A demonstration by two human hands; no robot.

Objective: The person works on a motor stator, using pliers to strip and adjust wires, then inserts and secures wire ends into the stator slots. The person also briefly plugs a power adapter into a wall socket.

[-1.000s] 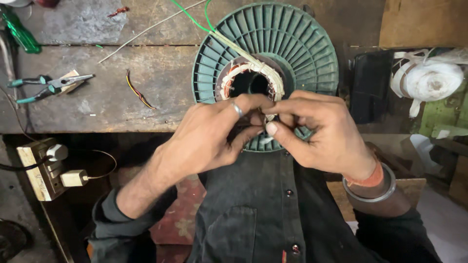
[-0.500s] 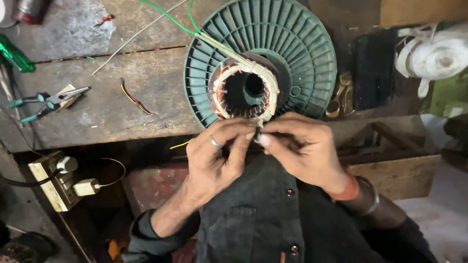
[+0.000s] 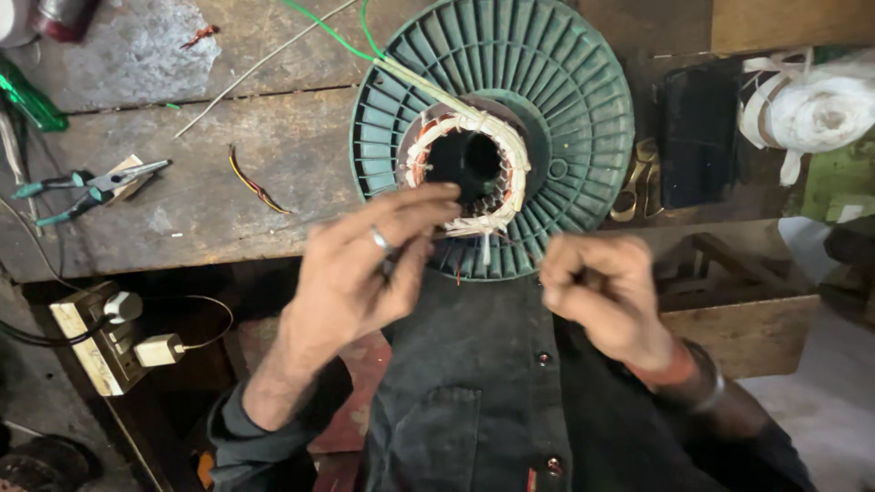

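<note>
A green ribbed motor housing [image 3: 547, 118] lies at the upper middle of the frame on a worn wooden surface [image 3: 228, 173], its near edge hanging over the surface's front edge. In its centre sits the copper winding [image 3: 469, 164], bound with pale tape around a dark bore, and green wires [image 3: 328, 27] lead away from it toward the top of the frame. The left hand [image 3: 365, 273] is in the middle of the frame, just below and left of the winding; its fingers [image 3: 410, 205], one wearing a ring, are drawn together toward the thumb with their tips right at the winding's lower left edge, but motion blur hides whether they pinch anything. The right hand [image 3: 602, 292] is lower right of the housing, apart from it, curled into a loose fist; what, if anything, it holds cannot be told. Both hands hover over the person's dark buttoned shirt [image 3: 474, 383]. On the surface at far left lie green-handled pliers [image 3: 87, 187], and a short red and yellow wire scrap [image 3: 255, 182] lies between them and the housing. A green screwdriver [image 3: 32, 100] sits at the left edge. A roll of white tape [image 3: 820, 109] is at the upper right. Below the surface at lower left a power strip [image 3: 100, 337] carries white plugs.
</note>
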